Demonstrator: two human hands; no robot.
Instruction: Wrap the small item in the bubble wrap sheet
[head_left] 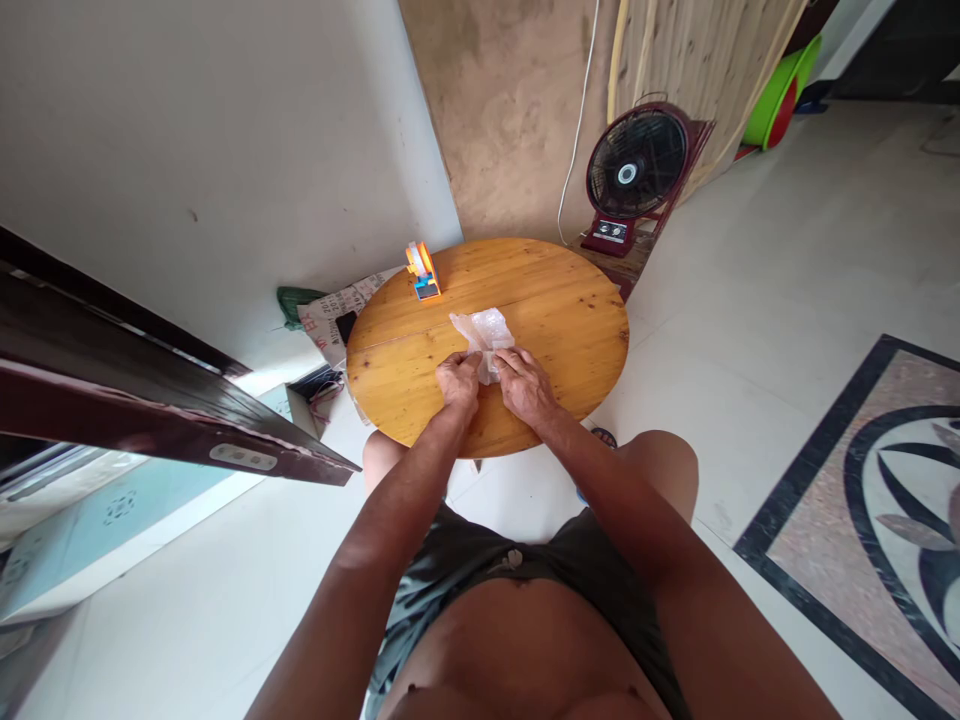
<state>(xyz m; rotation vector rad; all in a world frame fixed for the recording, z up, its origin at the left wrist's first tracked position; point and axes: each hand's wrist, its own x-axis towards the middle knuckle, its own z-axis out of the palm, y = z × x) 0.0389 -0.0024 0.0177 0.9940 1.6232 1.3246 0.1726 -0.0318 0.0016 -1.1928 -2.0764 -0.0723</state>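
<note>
Head view: orange-blue gadget (424,271) on round table (585,330), beyond plastic bag (484,335).

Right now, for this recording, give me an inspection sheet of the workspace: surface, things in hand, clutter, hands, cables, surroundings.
Surface: round wooden table, a seam running across its top.
Things in hand: clear plastic bag, crumpled, lying on the table under both hands.
Clutter: small orange and blue object standing near the table's far edge, apart from the bag.
Hands: left hand and right hand both on the bag's near edge; whether the fingers pinch it cannot be told.
Cables: white cable hanging down the wall behind the fan.
Surroundings: dark red fan on the floor beyond the table; printed papers on the floor at the table's left; green basin at far right.
</note>
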